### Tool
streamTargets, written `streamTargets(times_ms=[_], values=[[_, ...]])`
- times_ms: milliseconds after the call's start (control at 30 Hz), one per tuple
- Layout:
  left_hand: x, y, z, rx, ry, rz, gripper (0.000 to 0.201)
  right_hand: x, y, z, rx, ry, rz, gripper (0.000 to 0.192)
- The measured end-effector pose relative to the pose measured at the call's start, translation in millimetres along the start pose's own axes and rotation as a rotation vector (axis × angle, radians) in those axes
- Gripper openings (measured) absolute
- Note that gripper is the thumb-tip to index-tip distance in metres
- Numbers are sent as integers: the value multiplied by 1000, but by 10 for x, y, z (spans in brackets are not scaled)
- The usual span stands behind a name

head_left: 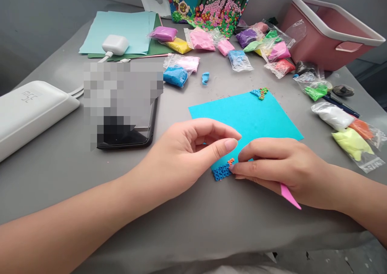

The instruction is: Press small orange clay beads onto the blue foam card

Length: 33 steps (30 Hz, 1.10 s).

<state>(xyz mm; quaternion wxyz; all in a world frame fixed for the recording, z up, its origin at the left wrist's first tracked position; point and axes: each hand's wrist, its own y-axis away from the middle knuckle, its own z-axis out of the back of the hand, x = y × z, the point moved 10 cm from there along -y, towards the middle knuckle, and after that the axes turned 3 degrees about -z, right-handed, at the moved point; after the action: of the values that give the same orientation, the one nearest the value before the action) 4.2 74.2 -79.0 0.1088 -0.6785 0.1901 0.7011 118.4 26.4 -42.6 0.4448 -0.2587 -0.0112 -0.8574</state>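
While both hands meet at the near corner of the blue sheet (246, 119), the right hand (278, 167) lies flat with its fingertips on a patch of tiny blue rings (221, 172) stuck there. A few orange rings (231, 161) sit just above that patch. This hand also has a pink tool (289, 196) tucked under its palm, with the pointed end poking out toward the person.

The left hand (187, 153) is just beside the sheet, on its left. Its thumb and pointer finger are curled close together, almost pinching. I cannot tell if a tiny bit of clay is between them.

The rings are very small and soft-looking, so a finger that pushes too hard could squash them or slide them out of line.

Left of the sheet lies a dark phone (130, 135), partly blurred out. A white box (27, 113) sits farther left, cut off by the edge.

At the far corner of the sheet is another little bunch of rings (260, 92). Beyond the sheet lie many small bags of clay (201, 40), and more bags sit to its right. Farthest back is a pink tub (329, 36), cut off at the top.
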Motion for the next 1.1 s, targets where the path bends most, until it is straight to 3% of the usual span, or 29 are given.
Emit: streamTargets(times_ms=[233,967,1033,1100], values=[[-1,-3,12,-1,-20,-11,7,90,-63,32,1,49,48,10],[18,-7,-46,55,4,-11,7,-14,-84,-57,14,-35,-11,10],[16,-3,-51,57,-4,-8,7,21,-75,-5,-18,-48,10,9],[17,-1,-56,58,-10,2,9,54,-61,134,-113,-98,13,21]])
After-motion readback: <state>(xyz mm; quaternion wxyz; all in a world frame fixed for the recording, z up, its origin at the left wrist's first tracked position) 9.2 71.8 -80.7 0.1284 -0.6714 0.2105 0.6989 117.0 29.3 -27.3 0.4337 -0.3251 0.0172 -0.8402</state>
